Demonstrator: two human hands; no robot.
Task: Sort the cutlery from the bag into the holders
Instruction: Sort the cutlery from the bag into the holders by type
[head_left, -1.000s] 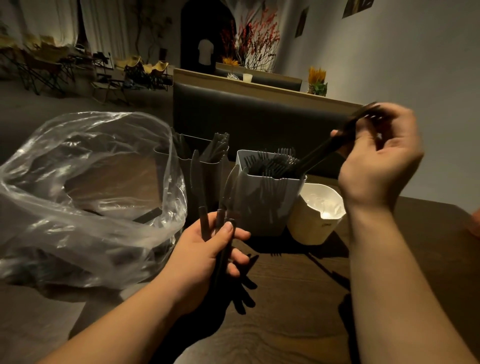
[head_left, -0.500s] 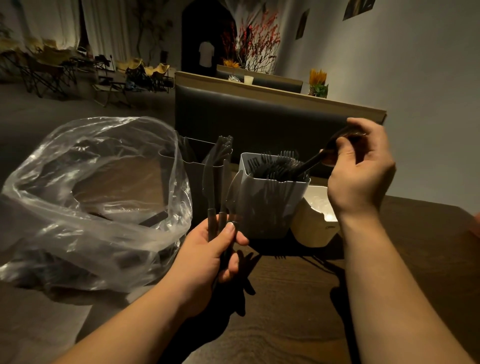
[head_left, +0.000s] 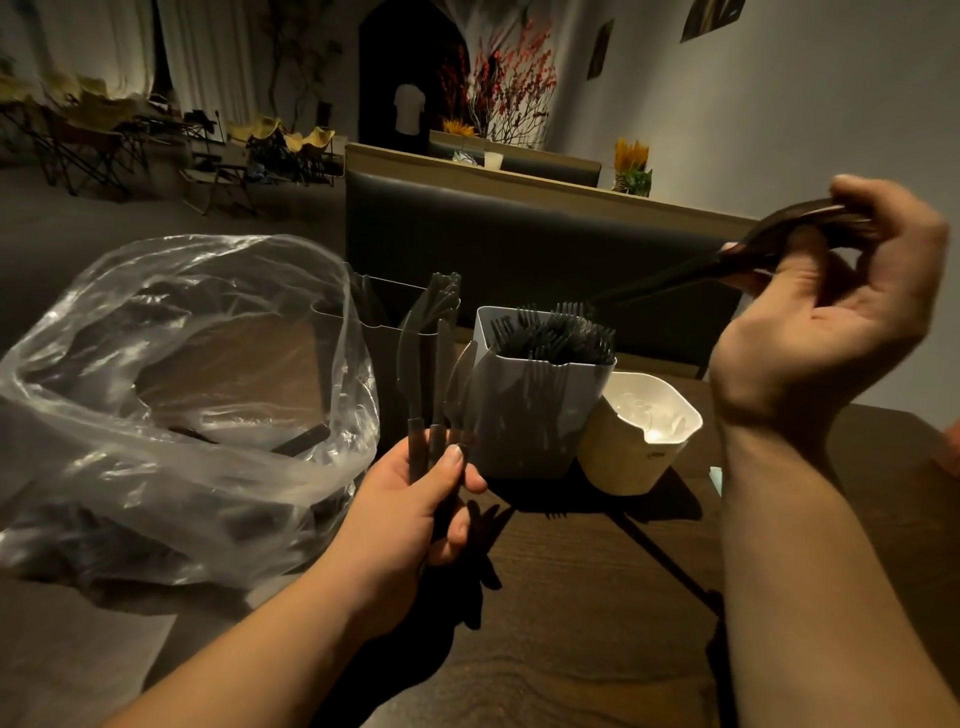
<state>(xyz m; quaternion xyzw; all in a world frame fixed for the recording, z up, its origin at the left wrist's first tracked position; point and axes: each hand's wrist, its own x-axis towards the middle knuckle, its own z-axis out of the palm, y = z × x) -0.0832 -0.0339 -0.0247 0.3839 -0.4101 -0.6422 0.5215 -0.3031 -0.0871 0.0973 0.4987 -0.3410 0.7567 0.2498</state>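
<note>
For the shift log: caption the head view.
Left hand grips black knives; right hand points cutlery at the fork-filled grey holder.

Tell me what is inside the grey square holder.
Black forks stand inside the grey holder, tines up. Its walls hide their handles and the bottom.

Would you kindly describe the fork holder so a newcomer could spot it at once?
On the dark wooden table, three holders stand right of the clear plastic bag. The fork holder is the middle one: a pale grey square tub crammed with black forks, tines up, unlike the dark holder on its left and the shorter cream tub on its right.
</note>
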